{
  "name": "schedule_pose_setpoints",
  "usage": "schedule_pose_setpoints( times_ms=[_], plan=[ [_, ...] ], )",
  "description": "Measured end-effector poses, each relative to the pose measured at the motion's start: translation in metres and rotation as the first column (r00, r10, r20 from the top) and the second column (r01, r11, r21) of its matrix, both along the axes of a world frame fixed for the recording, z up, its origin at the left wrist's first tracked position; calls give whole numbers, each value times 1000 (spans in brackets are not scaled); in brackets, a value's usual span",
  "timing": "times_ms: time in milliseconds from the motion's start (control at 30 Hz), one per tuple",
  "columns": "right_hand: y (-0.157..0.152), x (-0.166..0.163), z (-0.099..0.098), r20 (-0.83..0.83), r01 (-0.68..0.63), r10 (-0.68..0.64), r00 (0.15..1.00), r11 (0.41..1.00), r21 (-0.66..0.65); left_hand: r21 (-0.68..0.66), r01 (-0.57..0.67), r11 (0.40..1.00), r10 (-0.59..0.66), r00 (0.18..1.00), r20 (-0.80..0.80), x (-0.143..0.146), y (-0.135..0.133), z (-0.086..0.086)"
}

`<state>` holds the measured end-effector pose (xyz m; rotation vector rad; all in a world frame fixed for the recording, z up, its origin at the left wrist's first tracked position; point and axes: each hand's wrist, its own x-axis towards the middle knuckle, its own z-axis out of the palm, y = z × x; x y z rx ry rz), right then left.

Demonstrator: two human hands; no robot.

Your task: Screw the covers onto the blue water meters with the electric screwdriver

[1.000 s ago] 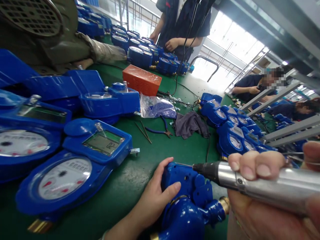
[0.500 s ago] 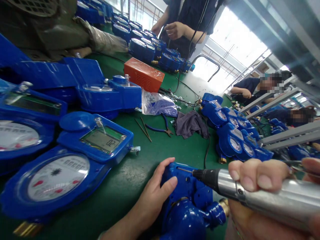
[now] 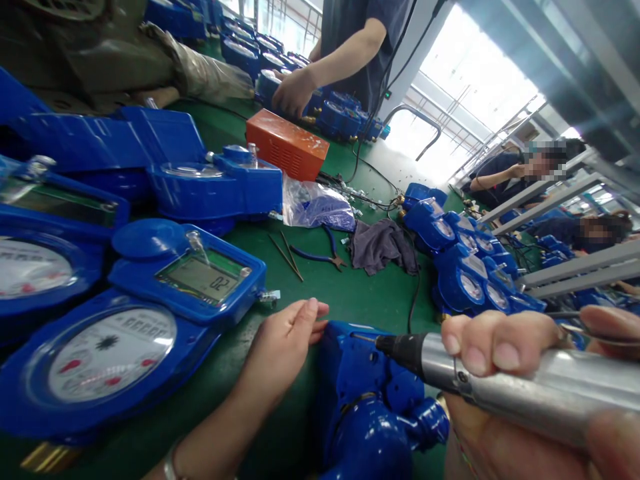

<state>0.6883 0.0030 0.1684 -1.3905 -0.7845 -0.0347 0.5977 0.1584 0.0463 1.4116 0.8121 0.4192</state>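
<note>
In my right hand [image 3: 505, 360] is a silver electric screwdriver [image 3: 500, 380] with a black nose. Its thin bit reaches a hole near the top edge of a blue water meter [image 3: 370, 433], which lies face down with its rounded body towards me. My left hand [image 3: 285, 343] is beside the meter's left edge, thumb raised and fingers loosely extended, gripping nothing. Whether its fingertips touch the meter's side I cannot tell. To its left, another blue meter [image 3: 200, 333] lies face up with a round dial and a lit display.
Diagonal cutters [image 3: 320, 257], thin rods [image 3: 287, 257], a grey cloth [image 3: 383, 247] and a plastic bag [image 3: 315, 203] lie ahead on the green table. Behind them is an orange box [image 3: 287, 143] with cables. More meters [image 3: 465, 247] stand right; a co-worker's hand [image 3: 295, 90] touches meters at the back.
My left hand has let go of the meter's edge and shifted left. The screwdriver has moved slightly left, its bit still at the meter. The co-worker's arm has reached down to the meters.
</note>
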Motion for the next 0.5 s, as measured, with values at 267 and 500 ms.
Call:
schedule_pose_setpoints(
  times_ms=[267, 500],
  plan=[
    [22, -16, 11, 64, -127, 126, 990, 992, 6, 172, 379, 909, -372, 925, -74, -17, -19, -9],
    [28, -15, -9, 62, -185, 180, 982, 977, 108, 142, 403, 904, -390, 914, -112, -17, -20, -5]
  ],
)
